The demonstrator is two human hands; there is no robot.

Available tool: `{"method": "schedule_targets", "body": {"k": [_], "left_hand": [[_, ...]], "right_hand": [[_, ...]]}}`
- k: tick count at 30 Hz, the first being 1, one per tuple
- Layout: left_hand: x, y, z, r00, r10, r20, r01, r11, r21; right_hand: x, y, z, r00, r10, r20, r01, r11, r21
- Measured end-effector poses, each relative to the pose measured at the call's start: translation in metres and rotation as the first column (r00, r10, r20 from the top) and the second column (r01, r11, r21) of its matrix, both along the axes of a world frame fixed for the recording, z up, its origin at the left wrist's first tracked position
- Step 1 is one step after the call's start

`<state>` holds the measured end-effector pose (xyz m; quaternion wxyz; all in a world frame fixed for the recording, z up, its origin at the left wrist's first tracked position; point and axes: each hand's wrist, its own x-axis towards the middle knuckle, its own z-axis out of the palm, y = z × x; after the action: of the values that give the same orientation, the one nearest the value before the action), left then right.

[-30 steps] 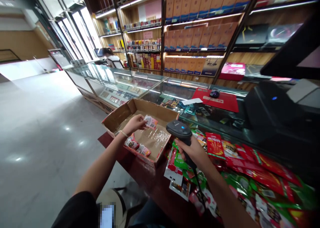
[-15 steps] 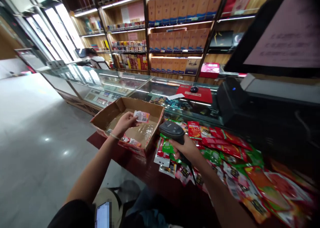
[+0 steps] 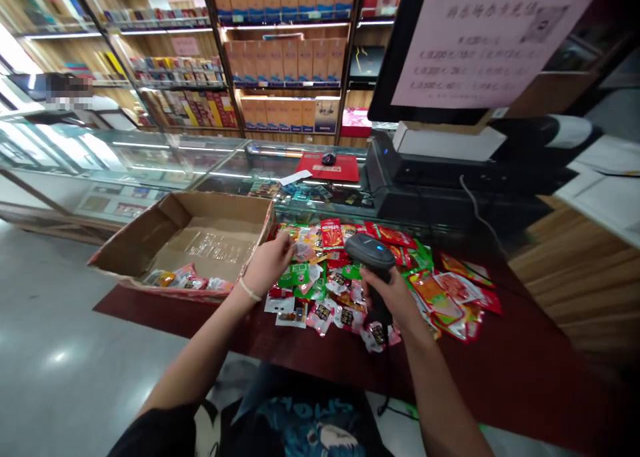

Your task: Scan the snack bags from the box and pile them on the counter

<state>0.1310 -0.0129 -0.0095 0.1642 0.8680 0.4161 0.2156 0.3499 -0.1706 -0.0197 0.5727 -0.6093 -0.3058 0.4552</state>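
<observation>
My right hand (image 3: 387, 293) is wrapped round the handle of a black barcode scanner (image 3: 371, 251), held over a spread of snack packets (image 3: 345, 317) in red, green, white and pink. A small blue light glows on the scanner's head. At the left side of that spread, my left hand (image 3: 273, 262) has its fingers curled together beside a pale packet (image 3: 303, 250); whether they grip it I cannot tell. Behind this wrist stands an open cardboard box (image 3: 165, 233), with several small packets (image 3: 193, 280) along its near inside wall.
A dark red counter (image 3: 515, 370) carries the packets and box. Beyond lies a glass display case (image 3: 230, 173) with a red mat (image 3: 345, 168) and a mouse (image 3: 329, 158). A monitor (image 3: 387, 83) with a pink notice stands right. Someone (image 3: 100, 107) sits far left.
My left hand has moved right, from over the box with a packet in its fingers to the edge of the packet pile. The view has turned right; the scanner stays in my right hand.
</observation>
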Motion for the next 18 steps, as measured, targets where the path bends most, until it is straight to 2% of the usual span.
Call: {"method": "schedule_targets", "body": {"k": [3, 5, 9, 11, 14, 18], "left_hand": [[0.022, 0.002, -0.014, 0.997, 0.082, -0.016, -0.08, 0.992, 0.094], [0.03, 0.004, -0.026, 0.995, 0.093, -0.033, -0.088, 0.99, 0.113], [0.033, 0.004, -0.052, 0.985, -0.1, -0.14, 0.098, 0.995, -0.019], [0.031, 0.004, -0.059, 0.977, -0.159, -0.143, 0.148, 0.986, -0.081], [0.023, 0.002, -0.051, 0.984, -0.155, -0.084, 0.148, 0.985, -0.084], [0.006, -0.004, -0.014, 0.988, -0.153, 0.032, 0.153, 0.988, -0.005]], "right_hand": [[0.009, -0.008, -0.003, 0.999, -0.029, -0.042, 0.029, 1.0, -0.005], [0.013, -0.012, -0.004, 0.998, -0.015, -0.057, 0.015, 1.0, -0.004], [0.015, -0.014, -0.005, 0.999, -0.013, -0.053, 0.012, 1.0, -0.024], [0.013, -0.012, -0.005, 0.998, -0.022, -0.052, 0.021, 0.999, -0.032], [0.01, -0.005, -0.006, 0.999, -0.001, -0.036, 0.001, 1.0, -0.005], [0.002, 0.011, -0.001, 0.996, 0.083, -0.012, -0.083, 0.996, 0.013]]}}
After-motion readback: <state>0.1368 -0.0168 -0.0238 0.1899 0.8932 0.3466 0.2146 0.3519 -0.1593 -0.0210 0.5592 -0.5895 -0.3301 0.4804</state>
